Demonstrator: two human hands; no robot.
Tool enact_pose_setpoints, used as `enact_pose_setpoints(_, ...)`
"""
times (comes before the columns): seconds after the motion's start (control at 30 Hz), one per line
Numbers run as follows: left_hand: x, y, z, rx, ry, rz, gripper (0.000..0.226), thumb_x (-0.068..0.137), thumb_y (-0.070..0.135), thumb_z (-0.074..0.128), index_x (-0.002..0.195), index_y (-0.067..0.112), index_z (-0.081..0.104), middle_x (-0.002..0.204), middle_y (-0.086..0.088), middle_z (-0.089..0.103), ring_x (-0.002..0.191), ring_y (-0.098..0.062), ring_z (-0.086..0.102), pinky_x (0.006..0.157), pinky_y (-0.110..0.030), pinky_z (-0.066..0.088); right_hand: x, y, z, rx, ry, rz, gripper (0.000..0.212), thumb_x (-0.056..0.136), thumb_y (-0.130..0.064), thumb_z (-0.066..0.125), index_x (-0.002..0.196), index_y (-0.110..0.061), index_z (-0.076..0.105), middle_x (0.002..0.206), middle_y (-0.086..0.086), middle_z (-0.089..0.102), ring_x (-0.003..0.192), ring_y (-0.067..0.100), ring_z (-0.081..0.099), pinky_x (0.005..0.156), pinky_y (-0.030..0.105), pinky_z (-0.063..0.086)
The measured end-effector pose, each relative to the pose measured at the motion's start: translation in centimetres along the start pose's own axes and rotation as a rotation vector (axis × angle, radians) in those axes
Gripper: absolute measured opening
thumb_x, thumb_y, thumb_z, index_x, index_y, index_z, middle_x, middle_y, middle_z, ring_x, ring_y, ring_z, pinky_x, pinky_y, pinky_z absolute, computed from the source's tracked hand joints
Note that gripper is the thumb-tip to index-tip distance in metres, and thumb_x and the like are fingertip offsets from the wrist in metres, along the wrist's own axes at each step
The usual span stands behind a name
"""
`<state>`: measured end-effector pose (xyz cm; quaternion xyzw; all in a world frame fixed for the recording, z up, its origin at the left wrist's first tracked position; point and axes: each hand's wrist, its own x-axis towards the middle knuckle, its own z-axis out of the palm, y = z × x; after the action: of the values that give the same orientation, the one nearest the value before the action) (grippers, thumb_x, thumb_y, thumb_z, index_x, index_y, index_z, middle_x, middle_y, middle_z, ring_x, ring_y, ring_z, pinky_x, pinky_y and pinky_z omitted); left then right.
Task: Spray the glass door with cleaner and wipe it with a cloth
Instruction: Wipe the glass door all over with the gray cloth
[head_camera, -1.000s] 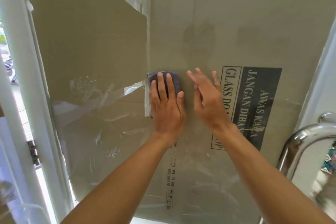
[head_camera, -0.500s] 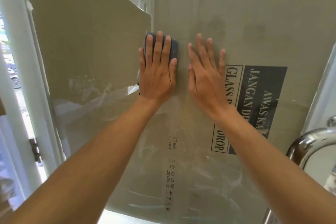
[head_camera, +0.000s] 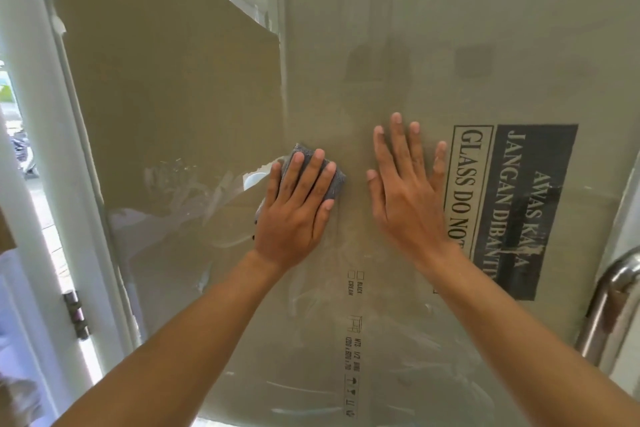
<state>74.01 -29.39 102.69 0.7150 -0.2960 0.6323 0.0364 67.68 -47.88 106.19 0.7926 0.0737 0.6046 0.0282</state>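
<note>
The glass door (head_camera: 346, 45) fills the view, with brown cardboard behind it. My left hand (head_camera: 294, 211) lies flat with straight fingers and presses a small dark grey cloth (head_camera: 334, 180) against the glass at mid height. Only the cloth's upper edge and right corner show past the fingers. My right hand (head_camera: 408, 191) rests flat on the glass just to the right, fingers spread and holding nothing. No spray bottle is in view.
A steel pull handle (head_camera: 609, 302) is mounted at the door's right edge. The white door frame (head_camera: 45, 149) with a hinge (head_camera: 78, 314) runs down the left, with daylight beyond it. Printed warning labels (head_camera: 512, 204) show on the cardboard. Smears streak the lower glass.
My left hand slid the cloth up the glass and has now brought it back down and slightly right. My right hand stays flat on the glass, moving up with it and back down a little.
</note>
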Motion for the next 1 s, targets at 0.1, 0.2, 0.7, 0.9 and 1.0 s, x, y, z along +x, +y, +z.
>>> enact_pose_setpoints(0.1, 2.8, -0.9, -0.5, 0.018, 0.029, -0.006, 0.050, 0.101, 0.029, 0.039, 0.147, 0.009, 0.036, 0.153, -0.013, 0.035, 0.144, -0.031, 0.025, 0.115, -0.055, 0.024, 0.0, -0.8, 0.1, -0.009, -0.005, 0.044, 0.058, 0.105, -0.028, 0.039, 0.155, -0.005, 0.020, 0.162, 0.017, 0.013, 0.151, 0.031, 0.010, 0.118, 0.055, 0.001)
enact_pose_setpoints(0.2, 7.1, -3.0, -1.1, 0.024, 0.074, -0.016, 0.049, 0.103, 0.030, 0.037, 0.148, 0.010, 0.037, 0.153, -0.012, 0.036, 0.142, -0.035, 0.030, 0.115, -0.053, 0.021, 0.4, -2.0, 0.5, 0.013, 0.004, 0.098, 0.059, 0.105, -0.026, 0.039, 0.154, -0.003, 0.018, 0.162, 0.019, 0.011, 0.151, 0.030, 0.008, 0.119, 0.054, -0.002)
enact_pose_setpoints(0.7, 1.9, -3.5, 0.0, -0.018, 0.028, 0.099, 0.051, 0.104, 0.031, 0.037, 0.151, 0.011, 0.030, 0.157, -0.010, 0.027, 0.146, -0.028, 0.021, 0.118, -0.053, 0.022, 1.1, -5.0, 1.9, 0.078, 0.001, 0.095, 0.055, 0.105, -0.016, 0.038, 0.156, -0.007, 0.017, 0.163, 0.013, 0.009, 0.151, 0.026, 0.003, 0.120, 0.055, -0.002)
enact_pose_setpoints(0.9, -0.4, -4.5, 0.2, -0.061, 0.054, 0.219, 0.048, 0.102, 0.032, 0.046, 0.146, 0.014, 0.041, 0.153, -0.007, 0.036, 0.144, -0.026, 0.029, 0.115, -0.054, 0.027, 0.0, -5.4, 2.4, 0.065, 0.009, 0.060, 0.057, 0.103, -0.010, 0.042, 0.155, -0.006, 0.020, 0.163, 0.012, 0.011, 0.151, 0.027, 0.005, 0.119, 0.056, 0.001)
enact_pose_setpoints(1.0, 1.6, -5.1, -0.4, -0.040, 0.064, 0.240, 0.047, 0.102, 0.032, 0.046, 0.145, 0.015, 0.043, 0.152, -0.008, 0.038, 0.143, -0.027, 0.032, 0.114, -0.055, 0.026, 0.5, -5.3, 2.3, 0.057, 0.019, 0.059, 0.055, 0.102, -0.009, 0.042, 0.154, -0.005, 0.023, 0.162, 0.012, 0.013, 0.151, 0.026, 0.006, 0.119, 0.057, 0.002)
